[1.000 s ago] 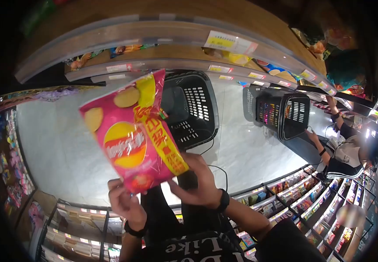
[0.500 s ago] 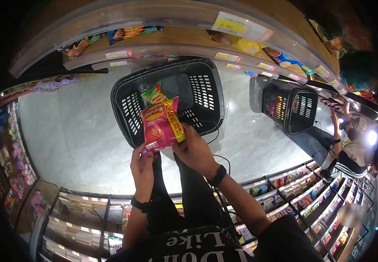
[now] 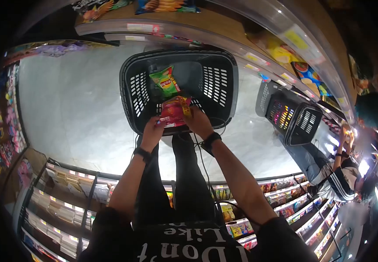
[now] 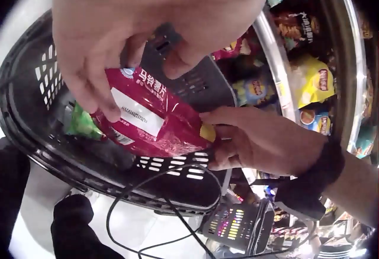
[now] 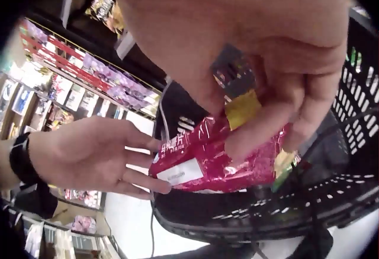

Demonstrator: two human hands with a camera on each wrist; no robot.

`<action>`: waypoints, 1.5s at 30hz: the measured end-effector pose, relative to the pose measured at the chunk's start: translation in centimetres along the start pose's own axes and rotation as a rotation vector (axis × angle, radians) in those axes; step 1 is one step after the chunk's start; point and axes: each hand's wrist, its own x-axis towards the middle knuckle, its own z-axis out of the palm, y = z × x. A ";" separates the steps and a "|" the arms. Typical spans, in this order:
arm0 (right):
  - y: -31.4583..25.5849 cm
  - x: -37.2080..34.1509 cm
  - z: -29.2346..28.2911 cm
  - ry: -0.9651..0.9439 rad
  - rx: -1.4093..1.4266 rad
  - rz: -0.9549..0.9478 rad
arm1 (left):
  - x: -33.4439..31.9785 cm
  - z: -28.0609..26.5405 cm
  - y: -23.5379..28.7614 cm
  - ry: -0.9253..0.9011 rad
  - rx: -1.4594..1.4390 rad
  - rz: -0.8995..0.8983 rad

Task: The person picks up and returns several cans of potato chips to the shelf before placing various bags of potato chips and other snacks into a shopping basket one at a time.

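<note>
A pink bag of potato chips point(image 3: 173, 110) with a yellow strip is held in both hands over the near side of a black shopping basket point(image 3: 125, 94). My left hand point(image 3: 152, 132) holds one end; the left wrist view shows its fingers along the bag point(image 4: 157, 117), near a white printed label. At the opposite end, my right hand point(image 3: 200, 123) grips the bag point(image 5: 219, 158) by its yellow corner, thumb and fingers around it. Inside the basket lies a green bag of chips point(image 3: 165, 81), partly covered by the pink one in the wrist views.
Shelf edges with price tags point(image 3: 141, 28) run above the basket, with snack bags behind them. A second dark basket point(image 3: 304, 124) and another person point(image 3: 335, 174) are at the right. Low shelves point(image 3: 62, 209) stand behind my legs, and a thin black cable point(image 4: 121, 197) hangs by the basket.
Both hands have lowered the pink bag from high in front of me to the basket, and it has tilted. The green bag shows more fully now. The head view has shifted toward the basket.
</note>
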 end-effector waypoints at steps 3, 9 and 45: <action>0.5 2.6 0.7 -0.020 0.002 0.020 | 2.4 -0.2 0.8 0.034 0.142 -0.017; -3.6 4.6 -1.5 0.034 -0.060 0.041 | 4.2 -3.0 8.1 0.020 0.215 0.162; 3.6 13.7 3.5 -0.142 -0.116 -0.196 | 12.7 -6.4 2.3 -0.234 0.253 0.127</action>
